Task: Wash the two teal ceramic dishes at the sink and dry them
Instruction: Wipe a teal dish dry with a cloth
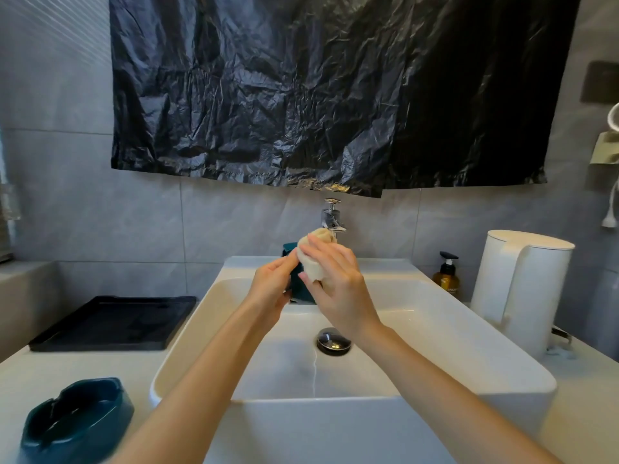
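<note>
Left hand [272, 284] is gripping a teal dish [299, 291] on edge above the white sink [187, 346], while right hand [335, 286] is clutching a bunched cream cloth [315, 262] against it. At 3 o'clock a white kettle [519, 289] is standing; at 9 o'clock a black tray [114, 323] is lying on the desk [83, 363]; at 7 o'clock the second teal dish [77, 418] is sitting upright.
</note>
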A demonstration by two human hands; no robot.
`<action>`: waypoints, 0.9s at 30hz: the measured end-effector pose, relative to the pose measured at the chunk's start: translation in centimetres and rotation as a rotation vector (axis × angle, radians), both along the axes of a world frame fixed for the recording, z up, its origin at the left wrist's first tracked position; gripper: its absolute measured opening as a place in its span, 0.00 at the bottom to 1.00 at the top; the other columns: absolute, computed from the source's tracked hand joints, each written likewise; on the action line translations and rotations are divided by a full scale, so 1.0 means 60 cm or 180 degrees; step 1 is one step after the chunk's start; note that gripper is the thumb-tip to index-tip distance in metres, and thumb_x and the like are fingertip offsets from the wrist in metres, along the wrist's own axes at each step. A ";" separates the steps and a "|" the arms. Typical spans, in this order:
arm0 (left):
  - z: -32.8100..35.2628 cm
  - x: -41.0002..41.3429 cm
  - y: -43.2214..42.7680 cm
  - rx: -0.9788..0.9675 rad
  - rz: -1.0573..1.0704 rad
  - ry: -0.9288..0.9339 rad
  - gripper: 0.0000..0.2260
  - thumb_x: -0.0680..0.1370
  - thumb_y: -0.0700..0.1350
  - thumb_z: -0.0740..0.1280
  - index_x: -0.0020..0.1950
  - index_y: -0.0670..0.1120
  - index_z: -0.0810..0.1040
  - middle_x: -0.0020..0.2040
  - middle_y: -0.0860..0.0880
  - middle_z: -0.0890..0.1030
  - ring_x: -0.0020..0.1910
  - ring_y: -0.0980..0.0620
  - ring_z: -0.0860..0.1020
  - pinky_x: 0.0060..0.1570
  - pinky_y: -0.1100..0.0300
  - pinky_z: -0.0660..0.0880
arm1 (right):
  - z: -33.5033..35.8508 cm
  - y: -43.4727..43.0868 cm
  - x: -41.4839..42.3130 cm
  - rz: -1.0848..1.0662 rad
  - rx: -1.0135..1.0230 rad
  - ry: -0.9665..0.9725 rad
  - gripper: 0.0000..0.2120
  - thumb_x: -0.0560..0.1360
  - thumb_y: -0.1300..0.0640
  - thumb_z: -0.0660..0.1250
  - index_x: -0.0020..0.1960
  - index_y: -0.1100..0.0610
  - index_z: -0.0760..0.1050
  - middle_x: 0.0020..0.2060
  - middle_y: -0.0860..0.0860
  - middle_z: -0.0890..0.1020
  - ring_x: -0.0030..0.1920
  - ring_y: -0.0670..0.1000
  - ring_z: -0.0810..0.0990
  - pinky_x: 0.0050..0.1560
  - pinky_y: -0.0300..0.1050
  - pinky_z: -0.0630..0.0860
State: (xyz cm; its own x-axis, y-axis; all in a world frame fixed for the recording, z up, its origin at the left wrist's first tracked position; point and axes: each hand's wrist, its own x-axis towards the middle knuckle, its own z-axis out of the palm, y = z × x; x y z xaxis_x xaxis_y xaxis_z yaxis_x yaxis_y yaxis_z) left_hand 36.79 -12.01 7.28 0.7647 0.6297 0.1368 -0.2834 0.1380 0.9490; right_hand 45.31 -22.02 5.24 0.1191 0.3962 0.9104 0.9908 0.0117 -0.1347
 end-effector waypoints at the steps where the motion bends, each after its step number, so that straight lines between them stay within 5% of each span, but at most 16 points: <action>1: 0.000 0.001 -0.001 -0.0010 -0.0022 0.0010 0.12 0.79 0.51 0.64 0.54 0.45 0.80 0.54 0.44 0.81 0.56 0.48 0.77 0.60 0.50 0.74 | 0.002 0.001 -0.004 0.0082 -0.0082 0.0133 0.19 0.79 0.56 0.64 0.69 0.55 0.72 0.70 0.48 0.70 0.71 0.47 0.64 0.72 0.40 0.60; 4: 0.001 0.004 0.002 -0.0188 0.0048 -0.0051 0.10 0.79 0.50 0.64 0.53 0.45 0.78 0.53 0.45 0.80 0.55 0.48 0.77 0.54 0.54 0.76 | 0.001 0.002 -0.007 0.0225 -0.0088 0.0306 0.17 0.81 0.58 0.59 0.68 0.54 0.73 0.70 0.49 0.71 0.71 0.43 0.62 0.72 0.41 0.61; 9: 0.003 -0.001 0.007 -0.0408 0.0166 -0.0054 0.11 0.80 0.48 0.63 0.55 0.41 0.76 0.49 0.43 0.80 0.49 0.49 0.78 0.43 0.59 0.78 | -0.010 -0.006 0.010 0.0066 -0.0050 -0.0072 0.13 0.71 0.63 0.72 0.55 0.55 0.82 0.58 0.52 0.80 0.56 0.53 0.75 0.56 0.45 0.76; 12: 0.003 -0.003 0.005 -0.0219 0.0169 0.0022 0.11 0.80 0.48 0.63 0.56 0.41 0.76 0.53 0.42 0.80 0.52 0.48 0.78 0.43 0.59 0.77 | -0.008 -0.003 0.010 -0.0024 -0.0038 -0.0046 0.14 0.72 0.63 0.69 0.57 0.56 0.81 0.58 0.51 0.80 0.58 0.52 0.75 0.59 0.42 0.74; 17: 0.007 -0.004 -0.005 -0.0039 -0.0024 0.0064 0.09 0.81 0.47 0.60 0.54 0.43 0.75 0.52 0.44 0.79 0.51 0.49 0.77 0.45 0.58 0.77 | 0.010 -0.012 0.013 0.0211 0.0214 0.0894 0.17 0.78 0.64 0.61 0.64 0.54 0.76 0.62 0.46 0.77 0.62 0.33 0.70 0.62 0.33 0.71; 23: 0.015 -0.014 0.000 -0.0139 -0.0167 -0.0112 0.13 0.83 0.49 0.56 0.59 0.43 0.74 0.51 0.44 0.79 0.50 0.50 0.77 0.48 0.58 0.75 | 0.003 -0.017 0.003 0.0186 0.0275 0.0148 0.16 0.73 0.58 0.62 0.58 0.56 0.80 0.57 0.50 0.80 0.59 0.47 0.76 0.60 0.34 0.72; 27: 0.019 -0.022 -0.003 -0.0069 -0.0367 -0.0189 0.11 0.83 0.48 0.56 0.53 0.44 0.76 0.49 0.46 0.80 0.50 0.50 0.77 0.49 0.57 0.75 | 0.008 -0.011 0.010 0.0167 0.0273 0.0307 0.16 0.79 0.62 0.59 0.64 0.54 0.76 0.62 0.43 0.75 0.63 0.41 0.70 0.64 0.32 0.67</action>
